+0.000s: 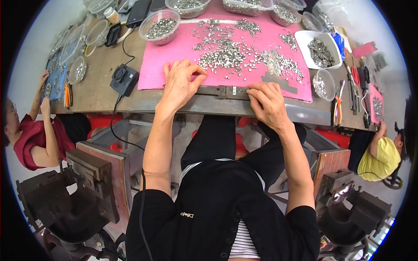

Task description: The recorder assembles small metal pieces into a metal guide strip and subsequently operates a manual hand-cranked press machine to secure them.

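Note:
A long dark metal bar-shaped jig [235,92] lies along the front edge of the table, with a small bright silver piece set in it near its middle. My left hand [180,82] is over the bar's left part, thumb and forefinger brought together; anything between the tips is too small to see. My right hand [268,102] has its fingers curled and closed, the tips at the bar just right of the silver piece. What they pinch is hidden. Beyond both hands, many small silver metal parts [224,54] lie scattered over a pink mat [174,61].
Clear tubs of metal parts, one a round tub [160,27], line the far side. A white tray [320,50], a small clear cup [324,83] and orange-handled pliers [338,108] sit right. A black corded device [124,80] stands left. Co-workers sit at both sides.

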Available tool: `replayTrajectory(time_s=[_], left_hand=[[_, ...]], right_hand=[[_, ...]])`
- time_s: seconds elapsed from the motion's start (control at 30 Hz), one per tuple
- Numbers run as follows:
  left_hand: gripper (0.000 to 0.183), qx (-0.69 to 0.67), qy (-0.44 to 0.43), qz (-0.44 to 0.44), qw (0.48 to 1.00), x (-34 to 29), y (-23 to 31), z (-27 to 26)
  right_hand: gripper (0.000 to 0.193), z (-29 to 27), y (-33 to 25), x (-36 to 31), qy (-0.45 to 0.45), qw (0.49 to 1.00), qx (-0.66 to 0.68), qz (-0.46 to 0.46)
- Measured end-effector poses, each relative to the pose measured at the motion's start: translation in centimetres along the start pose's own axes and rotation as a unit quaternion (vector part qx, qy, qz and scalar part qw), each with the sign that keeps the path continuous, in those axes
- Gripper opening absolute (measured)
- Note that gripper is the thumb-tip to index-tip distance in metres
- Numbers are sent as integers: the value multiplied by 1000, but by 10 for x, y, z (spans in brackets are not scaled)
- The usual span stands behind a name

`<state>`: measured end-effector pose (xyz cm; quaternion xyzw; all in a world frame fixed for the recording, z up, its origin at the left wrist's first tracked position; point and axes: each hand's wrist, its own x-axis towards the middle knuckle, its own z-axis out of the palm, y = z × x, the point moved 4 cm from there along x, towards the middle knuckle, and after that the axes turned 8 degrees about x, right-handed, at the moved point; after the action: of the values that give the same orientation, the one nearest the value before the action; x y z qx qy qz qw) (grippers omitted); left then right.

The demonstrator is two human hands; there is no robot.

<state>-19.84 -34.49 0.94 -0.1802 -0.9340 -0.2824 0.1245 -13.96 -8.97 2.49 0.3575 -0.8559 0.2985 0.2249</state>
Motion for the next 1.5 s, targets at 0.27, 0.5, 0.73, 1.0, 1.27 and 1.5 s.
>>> replayTrajectory(time_s=[0.27,0.5,0.73,1.0,1.27,1.5], left_hand=[[11,24,8,-8,1000,1,3,2],[12,8,-31,-26,999,0,1,1],[13,17,-16,-27,999,-2,-1,2],[6,58,37,17,997,0,7,5],[4,-56,70,108,990,-7,61,28],[13,-45,68,170,982,-7,93,54]], right_hand=[[16,38,2,55,8,1000,19,23],[13,49,16,63,-53,995,51,74],[13,58,12,69,-47,994,50,84],[9,66,21,77,-81,993,45,80],[10,-4,28,26,-9,968,141,206],[15,-7,8,-5,27,991,51,121]])
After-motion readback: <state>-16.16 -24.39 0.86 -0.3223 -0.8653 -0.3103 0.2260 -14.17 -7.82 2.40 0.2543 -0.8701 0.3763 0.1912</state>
